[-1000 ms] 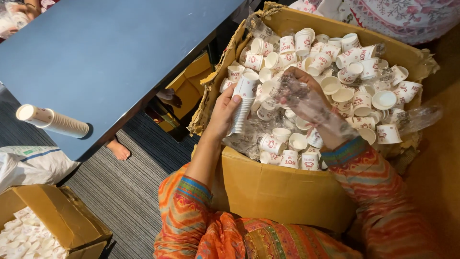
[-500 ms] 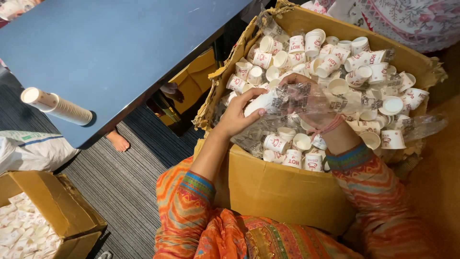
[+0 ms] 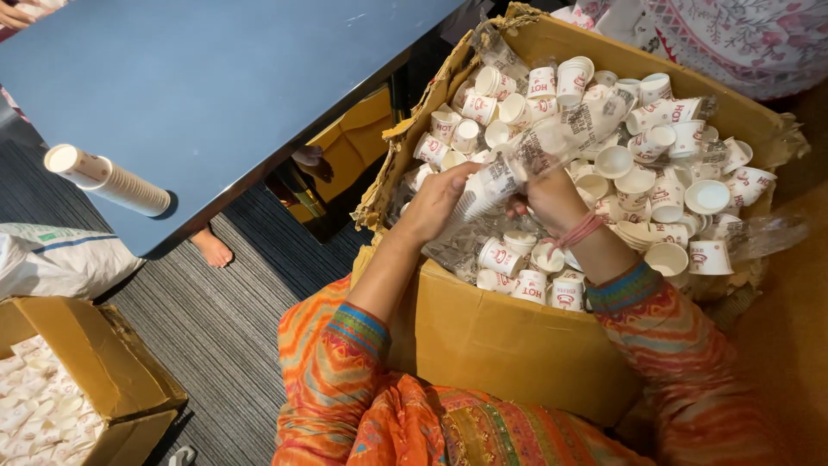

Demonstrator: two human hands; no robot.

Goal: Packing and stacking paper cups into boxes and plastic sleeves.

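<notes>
L hand (image 3: 435, 203) closed around near end of a stack of paper cups (image 3: 483, 192), over the big cardboard box (image 3: 500, 336). R hand (image 3: 552, 197) grips same stack just beside, fingers wrapped round it w/ clear plastic wrap (image 3: 565, 138) trailing far-right. Stack lies tilted, above loose cups (image 3: 681, 185) filling box. Pink band (image 3: 580, 231) on R wrist. Left: blue table (image 3: 216, 78), second cup stack (image 3: 108, 179) lying at its near-left edge. Bare foot (image 3: 210, 248) under table. Smaller box (image 3: 86, 371) near left, on striped carpet (image 3: 233, 319).
</notes>
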